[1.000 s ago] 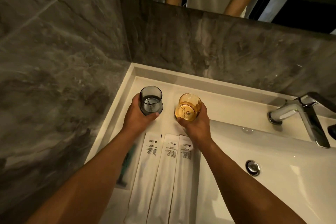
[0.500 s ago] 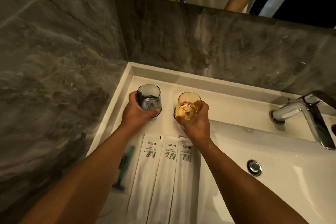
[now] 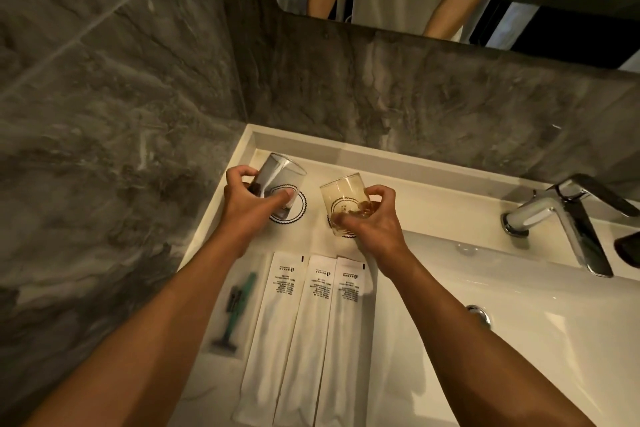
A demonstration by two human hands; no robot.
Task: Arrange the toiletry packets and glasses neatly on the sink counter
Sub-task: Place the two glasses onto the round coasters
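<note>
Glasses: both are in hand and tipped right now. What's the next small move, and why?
Probably finish turning each glass and set it on its round coaster. The left hand holds the grey glass tilted over one scalloped coaster; the right hand holds the amber glass tilted over the other. The white packets already lie in a row.

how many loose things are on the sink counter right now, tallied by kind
tinted drinking glasses: 2, a grey one and an amber one, both held tilted
round scallop-edged coasters: 2
long white paper toiletry packets: 3
clear packet with a green razor: 1
total: 8
</note>
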